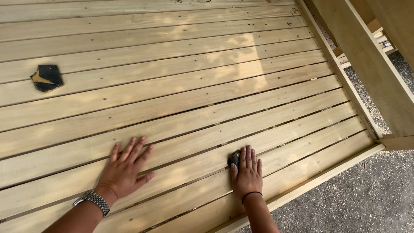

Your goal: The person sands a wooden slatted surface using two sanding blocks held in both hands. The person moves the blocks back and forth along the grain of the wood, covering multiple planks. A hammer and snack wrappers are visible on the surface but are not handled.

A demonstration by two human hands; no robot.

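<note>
A slatted pale wooden platform [194,86] carries a dark sandpaper scrap [46,77] lying flat.

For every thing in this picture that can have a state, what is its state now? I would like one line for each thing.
left hand: flat on the slats, fingers spread, holds nothing
right hand: palm down, pressing a dark sanding piece
dark sanding piece: under the right fingers, mostly covered
second dark piece: lying loose on the slats, worn, untouched
slatted wooden platform: bare pale wood, gaps between boards
wristwatch: worn on left wrist

No packages, labels, signs or screens are in view.
</note>
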